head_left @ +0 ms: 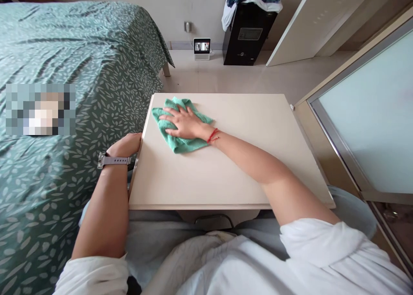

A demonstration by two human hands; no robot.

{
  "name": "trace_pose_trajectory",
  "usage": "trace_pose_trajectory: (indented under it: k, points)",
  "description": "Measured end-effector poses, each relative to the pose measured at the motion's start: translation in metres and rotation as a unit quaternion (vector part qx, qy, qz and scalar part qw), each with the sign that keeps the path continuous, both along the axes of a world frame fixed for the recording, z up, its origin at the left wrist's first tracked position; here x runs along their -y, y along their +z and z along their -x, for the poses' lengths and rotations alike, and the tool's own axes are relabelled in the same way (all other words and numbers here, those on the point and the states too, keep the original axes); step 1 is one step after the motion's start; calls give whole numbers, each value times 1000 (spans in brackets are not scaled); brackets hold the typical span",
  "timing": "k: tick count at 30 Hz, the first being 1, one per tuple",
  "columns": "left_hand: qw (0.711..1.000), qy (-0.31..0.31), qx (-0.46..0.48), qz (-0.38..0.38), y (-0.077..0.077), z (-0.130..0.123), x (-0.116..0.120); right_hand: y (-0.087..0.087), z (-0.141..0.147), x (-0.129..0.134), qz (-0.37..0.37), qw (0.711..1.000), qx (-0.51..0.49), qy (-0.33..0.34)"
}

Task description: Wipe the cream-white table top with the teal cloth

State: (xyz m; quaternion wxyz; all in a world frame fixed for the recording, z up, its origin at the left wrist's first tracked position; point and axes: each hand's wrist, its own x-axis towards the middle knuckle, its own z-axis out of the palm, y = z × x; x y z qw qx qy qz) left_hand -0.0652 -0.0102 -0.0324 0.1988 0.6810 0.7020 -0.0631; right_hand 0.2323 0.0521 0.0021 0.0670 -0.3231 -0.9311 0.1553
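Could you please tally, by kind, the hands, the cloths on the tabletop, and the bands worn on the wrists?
Hands: 2 (left hand, right hand)
Cloths: 1 (green cloth)
Wrist bands: 2 (grey strap, red bracelet)
Total: 5

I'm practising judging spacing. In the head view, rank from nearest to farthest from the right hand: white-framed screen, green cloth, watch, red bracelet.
1. Green cloth: directly under the right hand.
2. Red bracelet: around that wrist.
3. Watch: on the left, beside the tabletop.
4. White-framed screen: on the floor beyond the tabletop.
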Motion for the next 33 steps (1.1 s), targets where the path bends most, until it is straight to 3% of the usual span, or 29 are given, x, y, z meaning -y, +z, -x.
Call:
trace_pose_trajectory:
  k: [6,11,13,17,21,26,33]
  points:
    - [998,-24,-53,26,9,-4,2,9,15,-52,20,991,24,-132]
    - [998,-1,-39,45,20,-11,4,-2,22,-72,-10,963,1,-268]
    - [998,5,-35,44,22,-13,4,-9,22,-75,-22,960,-21,-278]
    - [998,3,-56,19,22,-18,6,-15,15,-66,-17,973,-39,-226]
    - [998,-1,-60,15,25,-21,7,-9,5,-31,-5,983,-3,-181]
    - [999,5,-36,30,29,-20,6,-6,-9,47,-5,995,-5,-103]
    - [998,-6,-33,49,31,-19,2,-4,-55,159,-32,992,-17,122]
